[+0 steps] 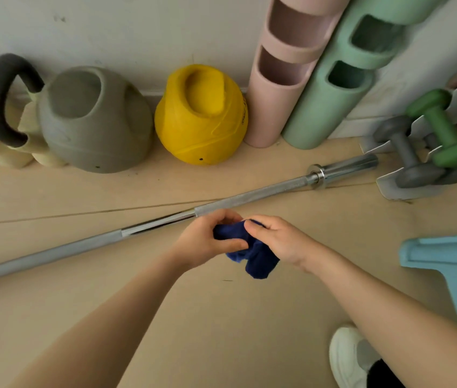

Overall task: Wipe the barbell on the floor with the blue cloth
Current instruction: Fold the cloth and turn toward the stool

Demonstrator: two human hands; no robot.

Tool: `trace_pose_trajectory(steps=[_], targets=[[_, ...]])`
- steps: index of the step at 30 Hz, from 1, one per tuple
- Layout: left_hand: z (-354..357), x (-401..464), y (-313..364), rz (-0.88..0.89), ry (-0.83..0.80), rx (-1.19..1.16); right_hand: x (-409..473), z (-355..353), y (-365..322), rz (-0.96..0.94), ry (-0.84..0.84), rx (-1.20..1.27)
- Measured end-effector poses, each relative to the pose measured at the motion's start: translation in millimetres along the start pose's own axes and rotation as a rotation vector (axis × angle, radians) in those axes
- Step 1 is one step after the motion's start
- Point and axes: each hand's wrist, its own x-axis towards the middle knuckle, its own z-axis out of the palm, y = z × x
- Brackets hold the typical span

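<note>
Cloth (252,253): soft, light, bunched; both hands' fingers (232,243) pinch it. Barbell (165,219): heavy, rigid; wipe along shaft

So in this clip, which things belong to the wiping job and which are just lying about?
In use: blue cloth, gripped by left hand and right hand; barbell on the floor.

Lying about: yellow kettlebell, grey kettlebell, green dumbbells, pink roller, mint roller.

Pale wall (137,29) — tan wooden floor (221,317)
</note>
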Motion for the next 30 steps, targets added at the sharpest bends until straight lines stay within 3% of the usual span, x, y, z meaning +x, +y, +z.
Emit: trace_pose_trajectory(steps=[3, 11, 13, 16, 21, 25, 26, 28, 30], targets=[[-12, -9, 11, 0.017, -0.087, 0.06, -11, 5, -11, -0.007, -0.037, -0.045], [-14, -22, 30, 0.031, -0.307, 0.452, -56, -9, -26, -0.009, 0.065, -0.352], [-12, -26, 31, -0.003, -0.34, 0.369, -70, -21, -31, -0.028, 0.162, -0.392], [-5, -33, 39, -0.047, -0.351, 0.043, -90, -42, -37, 0.004, 0.273, -0.299], [42, -26, 58, -0.17, -0.271, -0.369, -108, -63, -32, 0.006, 0.349, 0.326], [89, -18, 80, -0.115, -0.335, -0.422, -124, -94, -21, 0.014, 0.688, 0.701], [100, -15, 89, -0.093, -0.36, -0.43, -129, -105, -13, 0.08, 0.777, 0.634], [122, -7, 107, -0.067, -0.36, -0.454, -140, -125, 9, 0.242, 0.902, 0.251], [144, -1, 123, -0.075, -0.293, -0.518, -155, -131, 26, 0.187, 0.967, 0.046]])
